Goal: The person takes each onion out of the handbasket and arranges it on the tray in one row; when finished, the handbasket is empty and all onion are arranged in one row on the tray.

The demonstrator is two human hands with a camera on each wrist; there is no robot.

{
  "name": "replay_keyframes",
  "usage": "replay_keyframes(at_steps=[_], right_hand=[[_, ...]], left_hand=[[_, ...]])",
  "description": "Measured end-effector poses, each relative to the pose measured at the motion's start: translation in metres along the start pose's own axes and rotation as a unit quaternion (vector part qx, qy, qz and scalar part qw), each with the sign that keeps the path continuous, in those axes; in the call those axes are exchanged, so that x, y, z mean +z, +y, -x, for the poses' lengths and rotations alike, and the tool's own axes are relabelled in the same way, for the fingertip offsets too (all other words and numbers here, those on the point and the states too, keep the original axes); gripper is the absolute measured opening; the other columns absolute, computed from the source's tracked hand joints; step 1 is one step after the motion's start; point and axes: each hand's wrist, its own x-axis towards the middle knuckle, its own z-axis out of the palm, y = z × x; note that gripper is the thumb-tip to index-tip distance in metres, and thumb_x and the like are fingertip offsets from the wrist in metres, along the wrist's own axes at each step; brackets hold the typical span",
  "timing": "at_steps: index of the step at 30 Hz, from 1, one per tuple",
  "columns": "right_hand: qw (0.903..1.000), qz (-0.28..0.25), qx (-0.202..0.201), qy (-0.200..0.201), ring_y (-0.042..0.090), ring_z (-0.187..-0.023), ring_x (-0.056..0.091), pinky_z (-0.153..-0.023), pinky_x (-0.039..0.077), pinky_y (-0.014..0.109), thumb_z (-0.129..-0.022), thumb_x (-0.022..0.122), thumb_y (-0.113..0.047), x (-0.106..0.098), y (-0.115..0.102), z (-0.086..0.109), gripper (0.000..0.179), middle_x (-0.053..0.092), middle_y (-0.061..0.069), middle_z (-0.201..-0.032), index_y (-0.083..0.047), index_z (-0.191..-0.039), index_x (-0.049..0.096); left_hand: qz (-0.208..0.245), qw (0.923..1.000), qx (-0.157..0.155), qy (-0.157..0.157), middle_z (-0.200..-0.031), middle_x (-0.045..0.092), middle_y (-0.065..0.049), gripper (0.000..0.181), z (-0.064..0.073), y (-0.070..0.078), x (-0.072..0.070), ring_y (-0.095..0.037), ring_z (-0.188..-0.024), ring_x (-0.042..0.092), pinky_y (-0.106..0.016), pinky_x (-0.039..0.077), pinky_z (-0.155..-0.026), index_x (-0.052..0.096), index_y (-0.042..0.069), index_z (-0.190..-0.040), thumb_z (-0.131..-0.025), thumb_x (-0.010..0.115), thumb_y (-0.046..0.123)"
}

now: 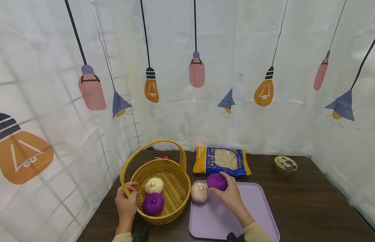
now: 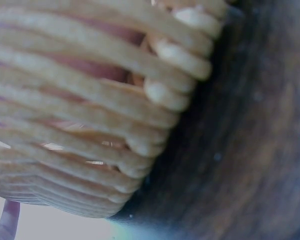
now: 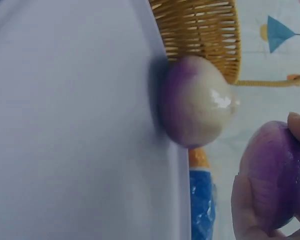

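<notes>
A yellow woven basket with a tall arched handle stands at the left of the table. My left hand grips the handle's lower left end beside the rim. Inside lie a purple onion and a pale onion. My right hand holds another purple onion between thumb and fingers, above the far part of a lilac tray. In the right wrist view that purple onion is off the tray. A pale onion with a purple flush sits at the tray's edge by the basket.
Behind the tray lies a blue and yellow pasta bag. A round tin stands at the back right of the dark table. A small red object shows behind the basket. A printed curtain hangs at the back.
</notes>
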Motion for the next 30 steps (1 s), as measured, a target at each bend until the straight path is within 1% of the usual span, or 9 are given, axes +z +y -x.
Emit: replay_keyframes(at_steps=[4,8,11,13,17,22,24,27,30], right_hand=[[0.9999,0.002,0.015,0.005,0.040,-0.113,0.054,-0.093,0.049,0.055,-0.074,0.084,-0.031,-0.003,0.008,-0.003,0.077,0.049,0.024,-0.131,-0.006,-0.138,0.050],[0.9995,0.011,0.029,-0.003,0.040,-0.113,0.055,-0.092,0.049,0.055,-0.075,0.083,-0.032,-0.004,0.014,-0.004,0.077,0.049,0.025,-0.130,-0.004,-0.138,0.049],[0.9991,0.016,0.036,-0.012,0.040,-0.112,0.054,-0.092,0.049,0.055,-0.075,0.082,-0.032,-0.004,0.018,-0.005,0.078,0.050,0.026,-0.129,-0.002,-0.138,0.048],[0.9990,0.017,0.037,-0.018,0.041,-0.113,0.054,-0.093,0.049,0.056,-0.075,0.082,-0.031,-0.004,0.020,-0.005,0.078,0.050,0.027,-0.130,0.000,-0.138,0.048],[0.9984,0.017,0.040,-0.035,0.043,-0.117,0.051,-0.096,0.046,0.057,-0.075,0.082,-0.027,-0.006,0.023,-0.005,0.077,0.048,0.028,-0.135,0.001,-0.138,0.047],[0.9975,0.018,0.045,-0.051,0.046,-0.119,0.049,-0.097,0.044,0.059,-0.074,0.083,-0.024,-0.008,0.027,-0.005,0.077,0.046,0.030,-0.137,0.000,-0.137,0.048],[0.9970,0.017,0.049,-0.057,0.047,-0.120,0.049,-0.097,0.044,0.059,-0.073,0.084,-0.023,-0.008,0.027,-0.005,0.077,0.047,0.031,-0.137,0.000,-0.137,0.048],[0.9962,0.018,0.051,-0.068,0.047,-0.119,0.050,-0.096,0.044,0.060,-0.071,0.085,-0.020,-0.009,0.028,-0.005,0.077,0.049,0.031,-0.135,0.000,-0.137,0.049],[0.9956,0.018,0.049,-0.077,0.047,-0.118,0.051,-0.096,0.044,0.060,-0.069,0.086,-0.018,-0.010,0.028,-0.004,0.078,0.050,0.030,-0.135,0.001,-0.136,0.049]], left_hand=[[0.012,0.9999,0.011,-0.001,-0.092,0.069,-0.024,0.010,0.002,0.018,-0.001,-0.027,-0.093,0.056,-0.009,0.037,-0.080,0.057,-0.011,-0.076,-0.074,0.054,-0.020],[0.015,0.9998,0.010,-0.006,-0.092,0.068,-0.026,0.008,0.003,0.036,-0.003,-0.027,-0.093,0.056,-0.010,0.038,-0.081,0.056,-0.012,-0.077,-0.075,0.053,-0.020],[0.013,0.9999,0.006,-0.005,-0.092,0.068,-0.025,0.009,0.004,0.041,-0.004,-0.026,-0.094,0.056,-0.010,0.038,-0.081,0.056,-0.011,-0.077,-0.075,0.053,-0.020],[0.011,0.9999,0.005,-0.004,-0.091,0.068,-0.025,0.011,0.005,0.041,-0.004,-0.026,-0.095,0.056,-0.010,0.037,-0.082,0.056,-0.009,-0.076,-0.075,0.053,-0.020],[0.009,0.9999,0.006,-0.002,-0.092,0.068,-0.025,0.012,0.004,0.033,-0.004,-0.024,-0.095,0.056,-0.009,0.036,-0.082,0.056,-0.008,-0.076,-0.075,0.053,-0.019],[0.007,1.0000,0.001,-0.002,-0.092,0.069,-0.020,0.011,0.001,0.008,-0.001,-0.018,-0.094,0.056,-0.010,0.036,-0.082,0.058,-0.009,-0.077,-0.075,0.054,-0.018],[0.003,1.0000,-0.003,-0.002,-0.092,0.070,-0.017,0.012,0.001,0.000,-0.001,-0.013,-0.094,0.056,-0.011,0.036,-0.082,0.059,-0.006,-0.076,-0.075,0.055,-0.018],[-0.003,1.0000,-0.005,-0.002,-0.092,0.071,-0.013,0.015,0.001,-0.004,-0.001,-0.008,-0.093,0.055,-0.012,0.037,-0.082,0.059,-0.002,-0.075,-0.075,0.057,-0.017],[-0.003,1.0000,-0.003,-0.002,-0.091,0.071,-0.012,0.016,0.001,-0.005,-0.001,-0.006,-0.092,0.055,-0.013,0.037,-0.081,0.059,0.000,-0.075,-0.075,0.057,-0.016]])
